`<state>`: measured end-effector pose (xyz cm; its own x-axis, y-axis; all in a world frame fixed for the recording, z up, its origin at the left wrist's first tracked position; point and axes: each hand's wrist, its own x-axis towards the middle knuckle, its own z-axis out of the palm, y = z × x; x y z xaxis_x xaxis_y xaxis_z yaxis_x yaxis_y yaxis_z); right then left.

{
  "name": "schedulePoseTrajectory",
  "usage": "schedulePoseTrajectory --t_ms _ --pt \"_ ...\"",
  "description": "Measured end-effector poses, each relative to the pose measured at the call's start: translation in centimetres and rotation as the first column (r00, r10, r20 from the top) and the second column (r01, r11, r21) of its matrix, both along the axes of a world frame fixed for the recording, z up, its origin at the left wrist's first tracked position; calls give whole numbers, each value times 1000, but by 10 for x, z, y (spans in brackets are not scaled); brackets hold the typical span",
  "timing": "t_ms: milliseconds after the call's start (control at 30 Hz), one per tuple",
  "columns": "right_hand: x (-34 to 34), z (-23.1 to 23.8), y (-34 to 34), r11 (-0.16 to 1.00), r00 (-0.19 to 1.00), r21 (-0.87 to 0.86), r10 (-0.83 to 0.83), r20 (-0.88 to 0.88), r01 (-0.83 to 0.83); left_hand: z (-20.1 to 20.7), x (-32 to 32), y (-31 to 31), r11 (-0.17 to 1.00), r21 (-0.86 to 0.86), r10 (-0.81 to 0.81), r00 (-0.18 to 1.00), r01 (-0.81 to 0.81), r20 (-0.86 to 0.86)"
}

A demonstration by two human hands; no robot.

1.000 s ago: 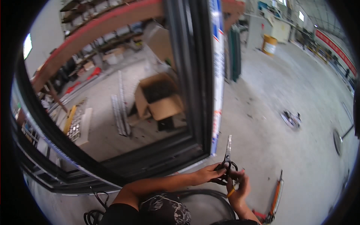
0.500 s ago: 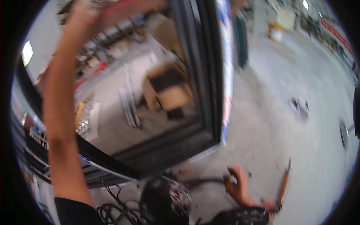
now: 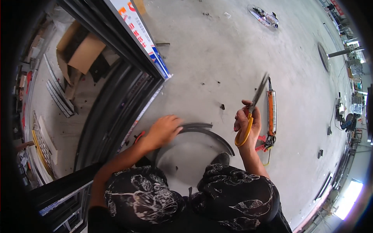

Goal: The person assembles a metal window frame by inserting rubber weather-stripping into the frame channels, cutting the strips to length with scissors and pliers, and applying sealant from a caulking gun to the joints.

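Observation:
My left hand (image 3: 165,130) reaches low in front of my knees, its fingers closed at a bend of a black rubber strip (image 3: 215,139). The strip curves over the floor between my legs, and part of it hides behind the hand. Raised at the right, my right hand (image 3: 250,126) grips a pair of scissors (image 3: 243,136) by the yellow handles, blades pointing up and away. The blades look slightly blurred. Left of my left hand stands a large black window frame (image 3: 116,101), with a printed protective film (image 3: 140,33) along its side.
A caulking gun (image 3: 271,112) with an orange barrel lies right of my right hand. Through the frame I see an open cardboard box (image 3: 87,52) and metal strips (image 3: 58,97). A round object (image 3: 264,16) lies far ahead; a stand with a round base (image 3: 323,56) is farther right.
My left arm has come down from the top of the window frame to the strip. The view has swung downward and right. The scissors in my right hand now show clearly.

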<state>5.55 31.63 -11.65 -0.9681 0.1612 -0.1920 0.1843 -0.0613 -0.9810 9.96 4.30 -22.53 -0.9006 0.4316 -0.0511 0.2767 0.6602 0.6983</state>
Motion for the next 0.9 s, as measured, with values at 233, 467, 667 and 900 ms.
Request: schedulePoseTrajectory --t_ms 233,467,667,900 --pt "11 -12 -10 990 976 50 123 179 -134 -66 -27 90 961 -181 -212 977 207 -9" --pt "6 -17 2 983 963 15 177 202 -184 -71 -27 79 999 34 -33 999 32 19" --pt "0 -23 15 847 924 379 377 70 -374 61 -47 24 803 399 19 687 -444 726" --pt "-22 -1 -1 551 600 661 778 -185 -510 121 -32 -13 763 399 -24 595 -508 803"
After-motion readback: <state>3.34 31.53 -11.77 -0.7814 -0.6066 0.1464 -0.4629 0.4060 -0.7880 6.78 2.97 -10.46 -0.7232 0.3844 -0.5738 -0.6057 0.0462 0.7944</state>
